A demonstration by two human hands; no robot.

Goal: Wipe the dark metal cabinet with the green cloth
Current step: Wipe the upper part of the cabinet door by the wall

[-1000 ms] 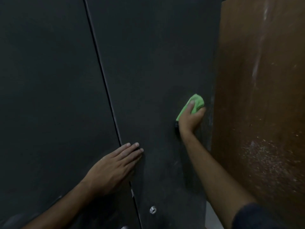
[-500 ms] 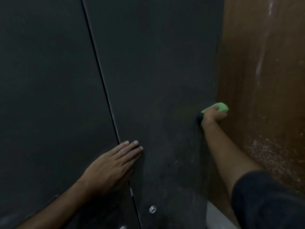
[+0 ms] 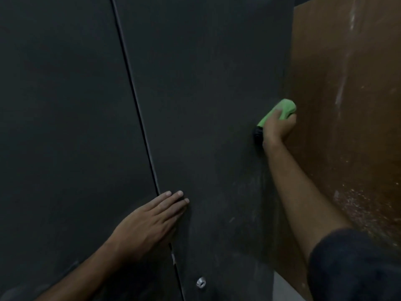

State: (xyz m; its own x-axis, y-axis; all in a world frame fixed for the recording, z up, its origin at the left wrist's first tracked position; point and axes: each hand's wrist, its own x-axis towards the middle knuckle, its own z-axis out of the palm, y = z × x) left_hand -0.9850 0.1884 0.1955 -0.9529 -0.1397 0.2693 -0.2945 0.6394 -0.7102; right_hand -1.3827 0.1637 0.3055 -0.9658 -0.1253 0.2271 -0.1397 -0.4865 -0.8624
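Cabinet (image 3: 206, 94), dark metal, fills most of the view: two flat door panels w/ a thin vertical seam (image 3: 138, 114) running down between them, slanting a bit to the right toward the bottom. Green cloth (image 3: 280, 110) sits at the right edge of the right panel, about mid-height, bunched up and pressed against the metal. Right hand (image 3: 276, 129) grips it, fingers (image 3: 280, 115) curled over the cloth from below, forearm coming up from the lower right w/ a dark sleeve (image 3: 355, 268) at the near corner. Small black thing (image 3: 258, 133) just under the cloth beside the wrist, touching the panel; can't tell what it is. Left hand (image 3: 149, 224) lies flat on the cabinet lower down, fingers straight and together, holding nothing, tips across the seam onto the right panel. Small shiny metal fitting (image 3: 201, 281) near the bottom of the right panel, close to the seam. Faint pale scuffs on the lower part of that panel. Right of the cabinet, a brown board (image 3: 347, 127) w/ whitish streaks and speckles stands just beside it. Pale strip (image 3: 286, 290) shows at the bottom btwn the two.
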